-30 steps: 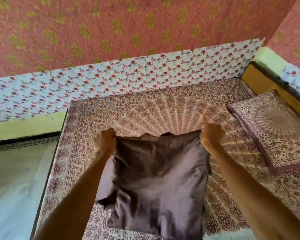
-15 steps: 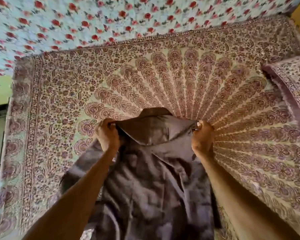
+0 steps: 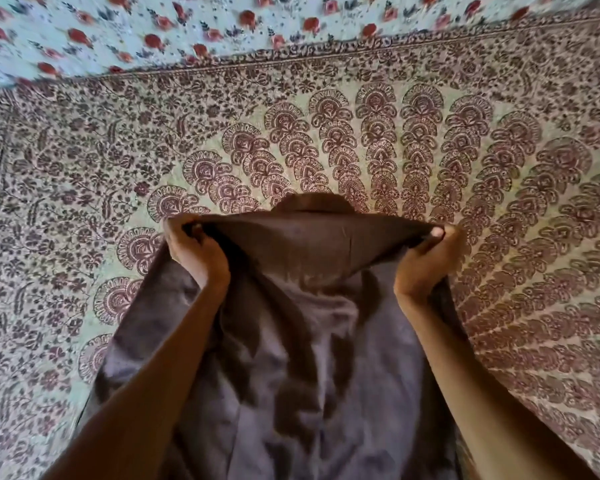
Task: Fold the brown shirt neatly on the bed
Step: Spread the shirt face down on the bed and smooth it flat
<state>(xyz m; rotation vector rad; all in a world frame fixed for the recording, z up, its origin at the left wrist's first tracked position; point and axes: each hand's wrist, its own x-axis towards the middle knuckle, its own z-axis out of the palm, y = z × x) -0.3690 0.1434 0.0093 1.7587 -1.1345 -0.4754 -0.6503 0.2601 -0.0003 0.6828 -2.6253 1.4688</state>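
Reaching in from the bottom edge, the bare left forearm (image 3: 146, 393) and right forearm (image 3: 482, 393) run up on either side of the brown shirt (image 3: 309, 358). Its soft, matte cloth fills the space between them in loose vertical creases and dark, shadowed folds. The shirt's lower part runs out of view at the bottom. Its left side spreads out past the left forearm over the printed cover; whether it rests there or hangs just above cannot be told.

Higher up, the left hand (image 3: 194, 254) grips the shirt's upper left corner, fingers curled round a bunch of fabric. The right hand (image 3: 426, 265) pinches the upper right corner, with the thumb and its pale nail on top of the cloth. Between the hands the top edge is pulled into a taut, nearly straight band, and the fabric below it sags into a smooth, shallow hollow. A rounded collar (image 3: 312, 202) rises as a small hump just beyond the middle of that edge.

Beyond the shirt lies the bedspread (image 3: 84, 168), a thin sheet printed in maroon on pale cream-green. Fan-shaped paisley motifs radiate in rows toward the right, dense small leaves and vines fill the left, and a narrow banded border runs along the far edge. Past that border is a pale blue cloth (image 3: 118, 29) scattered with red roses and dark leaves, blurred.
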